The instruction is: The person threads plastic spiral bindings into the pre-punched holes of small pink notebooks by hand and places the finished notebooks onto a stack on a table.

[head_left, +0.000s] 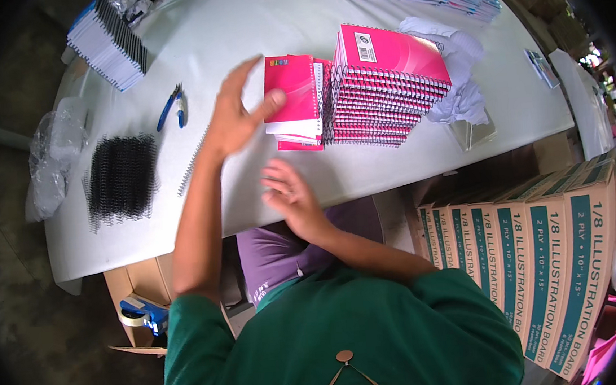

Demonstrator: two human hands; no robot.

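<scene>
Black plastic spiral coils (122,178) lie left, seemingly for easy reach; the left hand (237,118) spreads open beside pink-covered punched sheets (291,85), contact unclear; the half-curled right hand (296,202) appears empty.

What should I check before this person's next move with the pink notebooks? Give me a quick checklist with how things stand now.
1. Right hand free: ok, nothing visible in it.
2. Left hand touching the top pink cover: cannot tell; its thumb overlaps the cover in the picture, but it is blurred.
3. White sheets squared up under that cover: not ok, they stick out toward the person.
4. Black coils on the table: ok, bunched at the left.
5. Blue-handled pliers set down: ok, lying beyond the coils.
</scene>
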